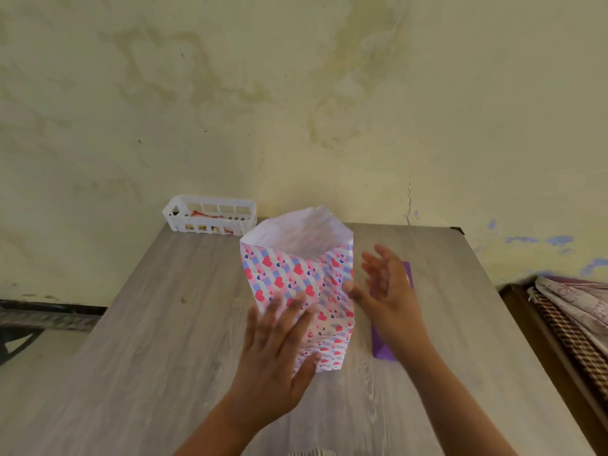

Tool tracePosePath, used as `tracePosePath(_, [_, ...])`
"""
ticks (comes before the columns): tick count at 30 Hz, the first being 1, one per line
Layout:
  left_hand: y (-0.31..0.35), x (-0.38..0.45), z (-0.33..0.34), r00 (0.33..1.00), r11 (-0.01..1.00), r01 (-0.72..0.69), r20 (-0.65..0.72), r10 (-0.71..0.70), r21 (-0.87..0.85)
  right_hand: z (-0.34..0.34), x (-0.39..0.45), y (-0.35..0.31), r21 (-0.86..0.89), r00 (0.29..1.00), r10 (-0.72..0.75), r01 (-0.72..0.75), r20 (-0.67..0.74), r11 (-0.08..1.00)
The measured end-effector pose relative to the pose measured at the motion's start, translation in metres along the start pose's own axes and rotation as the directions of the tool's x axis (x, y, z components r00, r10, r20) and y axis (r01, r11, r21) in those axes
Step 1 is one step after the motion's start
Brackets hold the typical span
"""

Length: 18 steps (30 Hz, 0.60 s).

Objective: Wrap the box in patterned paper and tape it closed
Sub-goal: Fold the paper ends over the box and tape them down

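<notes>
The patterned paper [297,291] stands as an upright tube on the middle of the table [138,324], presumably wrapped round the box, which you cannot see. Its long axis runs near vertical, with the open white-lined mouth pointing up and slightly away from you. Judge it light and thin: the paper will crease, dent or tear if you squeeze it, and the empty upper part will collapse easily. Take hold low down, where the box likely stiffens it, with flat palms on opposite faces. Your left hand [279,343] is spread, fingers straight and laid against the near face. Your right hand [388,291] is also spread, just beside the right edge, its thumb tip at or near the paper. A purple flat object [381,343] lies under that hand, and a white basket [210,213] sits at the far edge.
</notes>
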<state>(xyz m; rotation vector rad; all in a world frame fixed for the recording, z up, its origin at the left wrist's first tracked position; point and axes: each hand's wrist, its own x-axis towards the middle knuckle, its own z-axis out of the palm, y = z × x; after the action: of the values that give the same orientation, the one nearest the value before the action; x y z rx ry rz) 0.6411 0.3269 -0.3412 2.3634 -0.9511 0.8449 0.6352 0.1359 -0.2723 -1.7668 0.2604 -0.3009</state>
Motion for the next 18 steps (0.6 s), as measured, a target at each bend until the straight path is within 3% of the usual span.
tracePosePath(3, [0.002,-0.005,-0.002,0.929,0.929,0.254,-0.199,-0.312,-0.269,0.021,-0.011,0.031,-0.053,0.992,0.09,-0.086,0.085,0.995])
tracePosePath(4, [0.0,-0.004,-0.002,0.868,0.826,0.377,-0.152,-0.473,-0.418,0.026,-0.011,0.037,-0.054,0.991,0.101,-0.096,0.091,0.994])
tracePosePath(6, [-0.003,0.004,0.0,0.707,0.529,0.6,0.09,-0.701,-0.6,0.031,-0.01,0.045,-0.062,0.99,0.11,-0.104,0.093,0.993])
tracePosePath(7, [-0.005,0.007,0.004,0.655,0.433,0.66,0.188,-0.732,-0.614,0.034,-0.01,0.046,-0.065,0.989,0.116,-0.11,0.093,0.992])
tracePosePath(9, [-0.008,0.009,0.014,0.613,0.323,0.702,0.307,-0.728,-0.635,0.039,-0.014,0.049,-0.08,0.987,0.13,-0.122,0.095,0.989])
tracePosePath(12, [-0.006,0.018,0.018,0.534,0.271,0.75,0.312,-0.786,-0.603,0.044,-0.019,0.046,-0.109,0.981,0.159,-0.146,0.115,0.983])
tracePosePath(18, [-0.012,0.033,0.013,0.493,0.325,0.743,0.15,-0.857,-0.585,0.047,-0.023,0.046,-0.237,0.984,0.148,-0.121,0.1,0.964])
